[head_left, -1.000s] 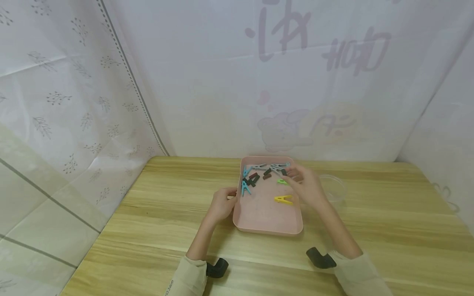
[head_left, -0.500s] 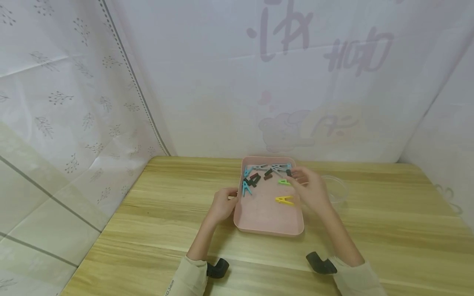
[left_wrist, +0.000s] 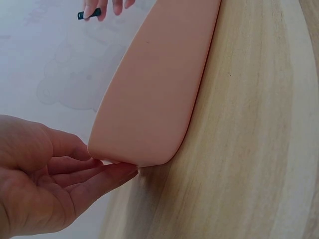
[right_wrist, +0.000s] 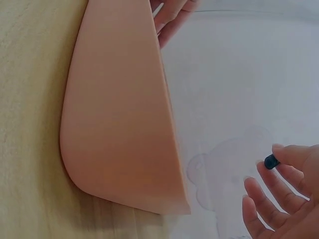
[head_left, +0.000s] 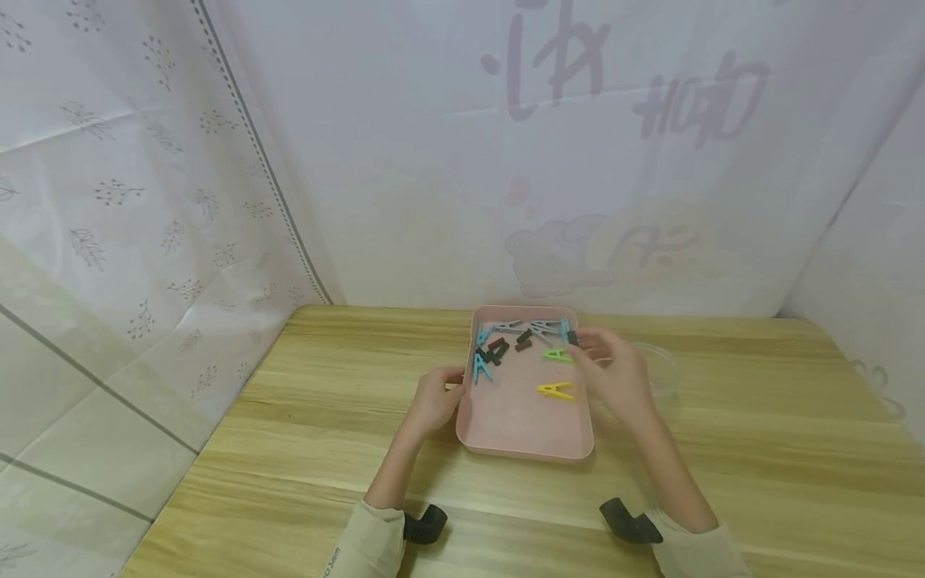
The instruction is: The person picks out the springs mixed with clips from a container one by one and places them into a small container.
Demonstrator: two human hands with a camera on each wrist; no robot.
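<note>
A pink tray (head_left: 523, 425) lies on the table. My left hand (head_left: 436, 400) grips its left wall; in the left wrist view the thumb and fingers (left_wrist: 117, 174) pinch the wall's edge. My right hand (head_left: 614, 373) is above the tray's right wall, pinching a small dark cylinder (right_wrist: 271, 162) between thumb and index finger. The other fingers are spread. In the tray are blue clothespins (head_left: 482, 368), grey-blue clothespins (head_left: 543, 326) at the back, a green clothespin (head_left: 556, 355), a yellow clothespin (head_left: 555, 391), and several dark green and brown cylinders (head_left: 523, 346).
A clear round container (head_left: 661, 371) stands on the wooden table (head_left: 303, 417) right of the tray, partly behind my right hand. White patterned curtains hang behind and beside the table. A black curved piece (head_left: 426, 524) is at each wrist.
My right hand has moved a little to the right with the dark cylinder, from over the tray to its right wall. The left hand and the tray keep almost the same place.
</note>
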